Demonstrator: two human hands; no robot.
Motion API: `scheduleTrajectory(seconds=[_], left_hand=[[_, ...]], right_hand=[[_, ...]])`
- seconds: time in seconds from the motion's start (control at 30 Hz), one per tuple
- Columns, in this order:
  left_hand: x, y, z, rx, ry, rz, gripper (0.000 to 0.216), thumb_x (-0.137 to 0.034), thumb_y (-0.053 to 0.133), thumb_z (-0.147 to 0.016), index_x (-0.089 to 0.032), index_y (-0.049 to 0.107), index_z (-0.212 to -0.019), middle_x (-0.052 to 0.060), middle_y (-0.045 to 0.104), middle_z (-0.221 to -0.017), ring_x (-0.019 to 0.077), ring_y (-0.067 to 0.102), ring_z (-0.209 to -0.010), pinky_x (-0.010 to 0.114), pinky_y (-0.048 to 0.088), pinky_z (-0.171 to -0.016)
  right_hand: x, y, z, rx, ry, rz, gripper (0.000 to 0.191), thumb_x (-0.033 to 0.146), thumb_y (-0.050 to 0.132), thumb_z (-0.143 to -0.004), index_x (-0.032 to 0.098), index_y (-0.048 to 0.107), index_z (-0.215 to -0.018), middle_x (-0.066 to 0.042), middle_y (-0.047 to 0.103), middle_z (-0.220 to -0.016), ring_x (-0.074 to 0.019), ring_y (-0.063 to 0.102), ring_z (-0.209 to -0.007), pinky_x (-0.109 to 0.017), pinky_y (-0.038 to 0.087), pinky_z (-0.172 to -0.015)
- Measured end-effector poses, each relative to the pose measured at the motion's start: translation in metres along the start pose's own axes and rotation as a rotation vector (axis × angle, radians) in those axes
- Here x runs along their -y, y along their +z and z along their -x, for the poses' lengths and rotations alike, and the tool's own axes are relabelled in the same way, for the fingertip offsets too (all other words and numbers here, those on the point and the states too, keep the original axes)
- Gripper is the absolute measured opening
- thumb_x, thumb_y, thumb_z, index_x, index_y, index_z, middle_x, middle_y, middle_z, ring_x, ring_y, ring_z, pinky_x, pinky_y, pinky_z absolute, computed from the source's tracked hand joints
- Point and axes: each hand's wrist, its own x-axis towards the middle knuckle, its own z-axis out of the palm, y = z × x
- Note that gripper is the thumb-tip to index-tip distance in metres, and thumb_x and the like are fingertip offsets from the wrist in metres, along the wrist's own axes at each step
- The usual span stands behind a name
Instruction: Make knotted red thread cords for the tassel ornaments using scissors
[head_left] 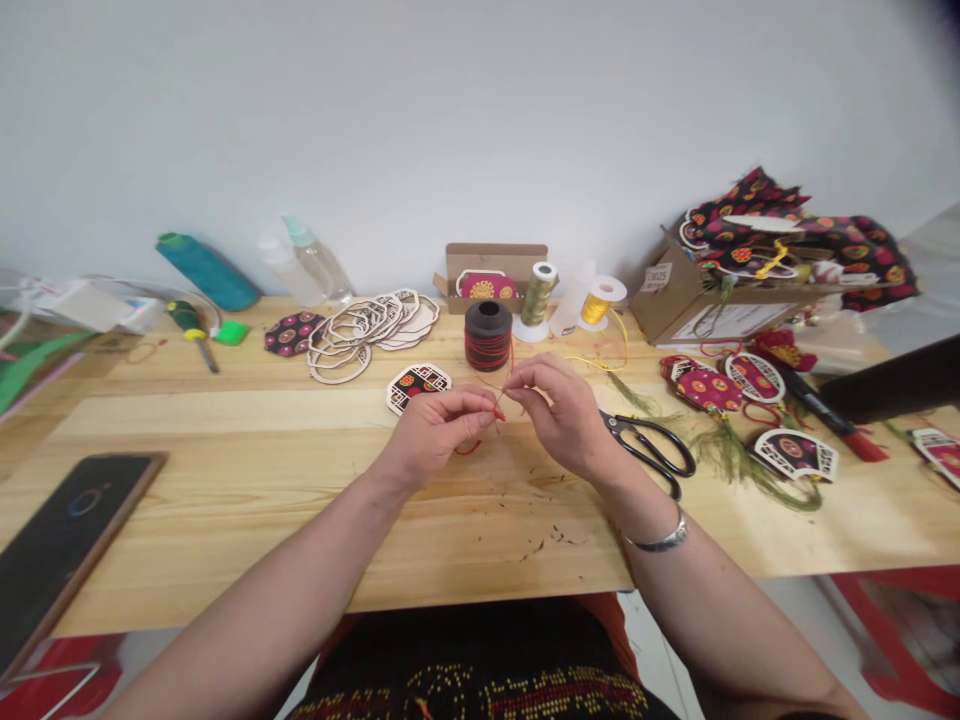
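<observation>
Above the middle of the table, my left hand [448, 425] is closed in a pinch on a red cord [498, 409], whose loop hangs below the fingers. My right hand [559, 410] is close beside it, thumb and forefinger pinched on a thin strand of thread [491, 386] that runs to the left hand. Just behind the hands stands a dark spool of red cord [488, 338]. A patterned octagonal ornament [409, 385] with a cut-out frame lies partly behind my left hand. Black-handled scissors [652, 445] lie beside my right wrist.
Pale cut-out frames [360, 330] are piled at back left, near a screwdriver [191, 333]. A green spool [538, 300] and yellow spool [600, 300] stand behind. At right are a cardboard box [697, 300] with fabric and tasselled ornaments [793, 455]. A phone [71, 540] lies front left.
</observation>
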Motion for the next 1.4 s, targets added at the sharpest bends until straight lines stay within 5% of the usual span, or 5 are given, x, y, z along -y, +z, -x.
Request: scheduleTrajectory(seconds=[0.43, 0.8, 1.0, 1.17, 1.4], left_hand=[[-0.002, 0.001, 0.001, 0.021, -0.115, 0.119, 0.011, -0.025, 0.083, -0.062, -0.017, 0.079, -0.068, 0.007, 0.068, -0.089, 0.0028, 0.041, -0.046, 0.019, 0.027, -0.040], [-0.007, 0.002, 0.002, 0.012, -0.158, 0.173, 0.024, -0.034, 0.087, -0.058, -0.014, 0.078, -0.068, 0.002, 0.060, -0.059, 0.0025, 0.033, -0.042, 0.020, 0.022, -0.041], [-0.006, 0.003, 0.003, -0.063, -0.160, 0.196, 0.028, -0.036, 0.089, -0.055, -0.014, 0.078, -0.068, 0.003, 0.063, -0.060, 0.0025, 0.034, -0.042, 0.020, 0.022, -0.041], [-0.006, 0.003, 0.002, -0.065, -0.164, 0.214, 0.026, -0.034, 0.088, -0.055, -0.014, 0.078, -0.070, 0.002, 0.063, -0.059, 0.0028, 0.033, -0.042, 0.021, 0.020, -0.041], [-0.008, 0.004, 0.003, -0.050, -0.181, 0.238, 0.022, -0.029, 0.085, -0.057, -0.012, 0.078, -0.069, -0.001, 0.053, -0.048, 0.0043, 0.033, -0.042, 0.021, 0.019, -0.042]], right_hand=[[-0.007, 0.002, 0.001, -0.042, 0.196, 0.146, 0.015, 0.013, 0.053, -0.088, 0.019, 0.060, -0.077, -0.006, 0.064, -0.078, -0.0205, 0.056, -0.078, -0.034, 0.044, -0.073], [-0.011, -0.001, 0.000, 0.058, 0.386, 0.259, 0.015, 0.013, 0.053, -0.086, 0.018, 0.064, -0.079, -0.010, 0.067, -0.084, -0.0248, 0.058, -0.084, -0.040, 0.045, -0.079], [-0.003, -0.003, 0.000, -0.061, 0.221, 0.000, 0.014, 0.014, 0.053, -0.090, 0.018, 0.066, -0.090, -0.007, 0.069, -0.088, -0.0196, 0.062, -0.085, -0.035, 0.049, -0.078], [0.001, -0.003, 0.001, 0.092, 0.198, -0.219, 0.019, 0.015, 0.056, -0.090, 0.020, 0.068, -0.103, -0.008, 0.069, -0.111, -0.0188, 0.063, -0.102, -0.037, 0.051, -0.088], [0.004, 0.003, 0.003, 0.225, 0.333, -0.438, 0.020, 0.013, 0.053, -0.090, 0.019, 0.069, -0.101, -0.007, 0.070, -0.105, -0.0162, 0.067, -0.097, -0.035, 0.057, -0.087]])
